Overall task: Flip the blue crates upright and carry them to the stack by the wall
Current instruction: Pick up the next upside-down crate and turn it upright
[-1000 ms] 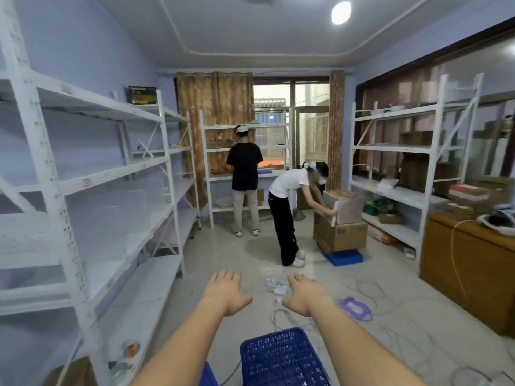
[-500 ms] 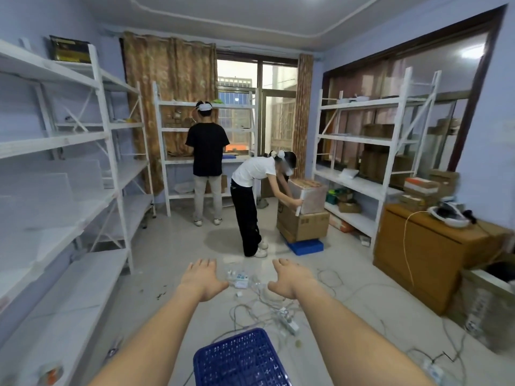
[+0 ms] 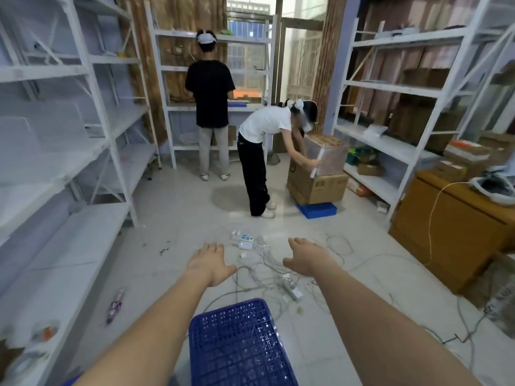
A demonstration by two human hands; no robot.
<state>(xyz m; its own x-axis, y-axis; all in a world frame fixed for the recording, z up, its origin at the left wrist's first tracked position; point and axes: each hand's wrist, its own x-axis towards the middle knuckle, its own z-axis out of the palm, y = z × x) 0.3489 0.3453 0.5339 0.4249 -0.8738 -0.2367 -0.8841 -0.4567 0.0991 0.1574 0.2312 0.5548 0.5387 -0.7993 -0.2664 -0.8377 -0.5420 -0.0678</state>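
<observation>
While both hands [image 3: 210, 263] hover empty — blue crate [image 3: 239, 344] below.

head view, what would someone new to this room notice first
Probably the two bare arms reaching forward, the left hand and right hand open and holding nothing, with a blue crate below and between them at the bottom of the picture. Next, the tangle of cables on the floor just past the hands, and behind it a person in a white shirt bending over stacked boxes.
</observation>
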